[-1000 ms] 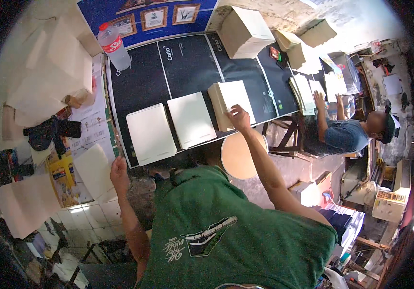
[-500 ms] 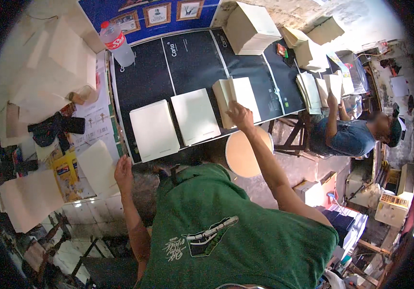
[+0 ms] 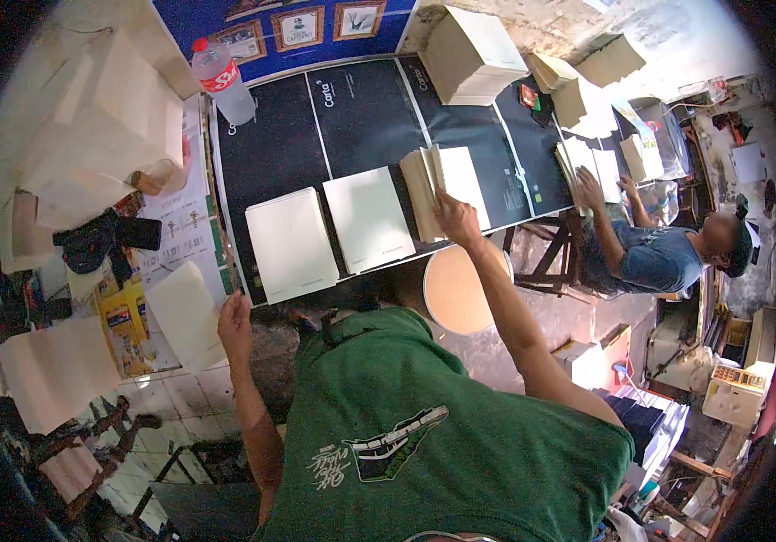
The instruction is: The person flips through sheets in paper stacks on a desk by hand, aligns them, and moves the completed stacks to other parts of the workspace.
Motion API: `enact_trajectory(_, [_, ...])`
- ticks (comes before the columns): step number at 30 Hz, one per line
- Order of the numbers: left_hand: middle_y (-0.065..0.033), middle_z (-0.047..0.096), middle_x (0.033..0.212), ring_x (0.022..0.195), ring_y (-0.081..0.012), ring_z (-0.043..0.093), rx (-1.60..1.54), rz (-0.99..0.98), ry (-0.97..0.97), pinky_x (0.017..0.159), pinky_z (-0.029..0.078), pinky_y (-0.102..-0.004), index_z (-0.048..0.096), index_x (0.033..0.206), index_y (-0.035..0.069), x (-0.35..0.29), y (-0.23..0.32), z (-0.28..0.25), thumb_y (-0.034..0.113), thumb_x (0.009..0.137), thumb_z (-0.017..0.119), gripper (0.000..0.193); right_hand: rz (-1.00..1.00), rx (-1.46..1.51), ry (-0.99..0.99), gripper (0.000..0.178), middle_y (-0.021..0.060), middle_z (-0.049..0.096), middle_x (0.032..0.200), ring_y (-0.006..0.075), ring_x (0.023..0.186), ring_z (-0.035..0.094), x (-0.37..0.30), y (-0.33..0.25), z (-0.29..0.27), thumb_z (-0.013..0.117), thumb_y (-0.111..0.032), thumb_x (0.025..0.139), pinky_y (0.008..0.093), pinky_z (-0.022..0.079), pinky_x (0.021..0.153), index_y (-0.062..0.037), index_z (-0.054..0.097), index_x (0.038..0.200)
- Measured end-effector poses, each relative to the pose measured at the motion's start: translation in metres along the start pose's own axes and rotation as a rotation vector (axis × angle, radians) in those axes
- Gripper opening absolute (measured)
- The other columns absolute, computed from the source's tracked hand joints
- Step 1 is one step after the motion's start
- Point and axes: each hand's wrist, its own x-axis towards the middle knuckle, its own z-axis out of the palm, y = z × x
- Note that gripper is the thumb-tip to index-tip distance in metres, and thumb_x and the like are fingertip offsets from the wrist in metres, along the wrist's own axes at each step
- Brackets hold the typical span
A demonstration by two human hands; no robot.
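Note:
Three piles of cream paper lie along the near edge of the black-covered table: a left pile (image 3: 292, 246), a middle pile (image 3: 369, 219) and, at the right, folded sheets (image 3: 463, 181) with raised leaves. My right hand (image 3: 456, 219) is at the lower edge of these folded sheets, its fingers curled and closed on a sheet there. My left hand (image 3: 235, 323) is by the table's near left corner, fingers pressed together; what they hold, if anything, is hidden. A loose cream sheet (image 3: 184, 316) lies left of it.
A plastic bottle (image 3: 223, 81) stands at the far left of the table, and a tall paper stack (image 3: 471, 56) at the back. To the right, a co-worker (image 3: 645, 248) handles a paper pile (image 3: 605, 174). A round stool (image 3: 467, 289) is below the table edge.
My right hand has shifted slightly right and toward me, its fingers more curled at the folded sheets. The co-worker's raised sheets are down, with one hand now over the pile. My left hand barely moved.

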Motion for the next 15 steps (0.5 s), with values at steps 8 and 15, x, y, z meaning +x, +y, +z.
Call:
enact_trajectory(8, [-0.0135, 0.064, 0.125, 0.115, -0.0211, 0.06, -0.12, 0.011, 0.026, 0.101, 0.046, -0.0326, 0.061, 0.126, -0.001, -0.001, -0.016, 0.004, 0.026, 0.097, 0.066, 0.041, -0.076, -0.135, 0.007, 0.064, 0.0187, 0.065, 0.117, 0.0402, 0.09, 0.067, -0.003, -0.01, 0.009, 0.072, -0.021, 0.083, 0.0465, 0.056, 0.077, -0.0119, 0.049, 0.141])
enact_trajectory(15, [-0.0119, 0.061, 0.128, 0.116, -0.018, 0.06, -0.163, 0.005, 0.009, 0.1, 0.048, -0.0305, 0.058, 0.129, -0.002, -0.001, -0.019, 0.0, 0.017, 0.097, 0.064, 0.038, -0.104, -0.039, 0.072, 0.058, 0.0118, 0.067, 0.11, 0.037, 0.086, 0.067, -0.003, -0.001, 0.013, 0.076, -0.031, 0.081, 0.0462, 0.055, 0.074, -0.0111, 0.056, 0.132])
